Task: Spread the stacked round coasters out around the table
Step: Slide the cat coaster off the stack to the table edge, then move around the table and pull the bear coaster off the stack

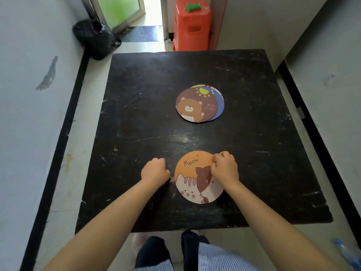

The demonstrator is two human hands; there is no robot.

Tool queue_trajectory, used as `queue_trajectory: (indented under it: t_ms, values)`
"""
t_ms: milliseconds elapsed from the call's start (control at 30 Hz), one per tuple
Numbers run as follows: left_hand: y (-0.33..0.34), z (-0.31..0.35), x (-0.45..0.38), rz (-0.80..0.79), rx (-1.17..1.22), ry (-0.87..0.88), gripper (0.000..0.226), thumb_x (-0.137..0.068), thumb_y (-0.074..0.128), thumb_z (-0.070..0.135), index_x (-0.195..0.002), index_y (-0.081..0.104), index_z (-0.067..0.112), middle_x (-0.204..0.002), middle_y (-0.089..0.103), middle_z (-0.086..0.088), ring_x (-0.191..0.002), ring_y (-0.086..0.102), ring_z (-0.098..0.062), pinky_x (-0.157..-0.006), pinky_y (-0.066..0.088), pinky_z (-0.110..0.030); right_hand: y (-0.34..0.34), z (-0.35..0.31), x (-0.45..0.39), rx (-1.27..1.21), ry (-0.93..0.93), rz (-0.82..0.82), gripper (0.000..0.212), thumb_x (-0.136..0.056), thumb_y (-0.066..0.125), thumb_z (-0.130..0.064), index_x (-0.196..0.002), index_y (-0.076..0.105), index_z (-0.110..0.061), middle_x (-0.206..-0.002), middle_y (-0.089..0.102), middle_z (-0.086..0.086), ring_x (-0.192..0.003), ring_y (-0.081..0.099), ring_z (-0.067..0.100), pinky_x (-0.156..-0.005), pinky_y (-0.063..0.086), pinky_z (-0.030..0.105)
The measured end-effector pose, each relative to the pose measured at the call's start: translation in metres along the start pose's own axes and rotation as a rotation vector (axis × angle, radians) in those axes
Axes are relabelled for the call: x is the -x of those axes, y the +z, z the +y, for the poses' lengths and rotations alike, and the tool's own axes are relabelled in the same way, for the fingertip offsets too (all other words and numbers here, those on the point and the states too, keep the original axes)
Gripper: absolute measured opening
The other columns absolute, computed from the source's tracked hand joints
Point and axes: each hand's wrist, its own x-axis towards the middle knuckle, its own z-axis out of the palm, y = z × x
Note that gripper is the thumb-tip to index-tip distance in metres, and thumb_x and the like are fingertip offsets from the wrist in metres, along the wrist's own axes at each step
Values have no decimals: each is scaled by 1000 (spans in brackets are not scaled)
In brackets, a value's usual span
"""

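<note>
A stack of round coasters [199, 103] lies slightly fanned past the middle of the black table [136, 114]; its top one shows a brown bear. Nearer me, a single orange cat coaster [192, 180] with "Meow" on it lies flat near the front edge. My right hand [224, 167] rests on this coaster's right part, fingers curled and pinching its upper right edge. My left hand [155, 171] sits on the table just left of the cat coaster, fingers curled shut, holding nothing I can see.
An orange plastic stool [192, 26] stands beyond the table's far edge. A black bag [95, 38] sits on the floor at the far left corner. Walls run close on both sides. A plastic bottle [347, 253] lies at the lower right.
</note>
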Motion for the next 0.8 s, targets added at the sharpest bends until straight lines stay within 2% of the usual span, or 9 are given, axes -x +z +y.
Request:
queue_trajectory:
  t_ms: [100,233,433,600,800]
  values:
    - [-18,-29,-7,60,-61,33,28,-88,49,23,-113,52,9,-117,55,-11,-107,51,-27,-81,49,-36,-1,-29,-3,25,-64,-5,30,-89,44,-12,-115,56,-4,-121,54,14,-112,46,29,-92,42,39]
    - [-51,-76,-22,156,-192,64,31,-89,46,26,-114,52,8,-120,56,-12,-113,46,-29,-88,45,-37,6,-87,-8,55,-111,-18,29,-88,46,-11,-114,56,-4,-121,54,15,-113,46,31,-92,40,41]
    - [-103,-171,-47,271,-254,207,27,-88,44,22,-105,56,6,-115,60,-14,-111,47,-31,-87,43,-37,37,-194,-6,10,-43,62,31,-87,47,-12,-115,57,-3,-121,55,17,-115,45,34,-93,41,40]
    - [-143,-257,-53,264,-322,305,27,-89,43,21,-108,58,7,-114,61,-13,-107,50,-29,-87,46,-36,63,-280,11,-40,73,114,32,-86,48,-12,-115,58,-4,-122,55,19,-115,45,36,-94,41,41]
    - [-174,-301,-82,222,-369,337,29,-87,43,18,-109,58,8,-115,60,-13,-110,48,-30,-86,44,-38,67,-318,4,-91,192,153,30,-87,47,-13,-112,60,-4,-121,56,18,-115,46,34,-95,41,41]
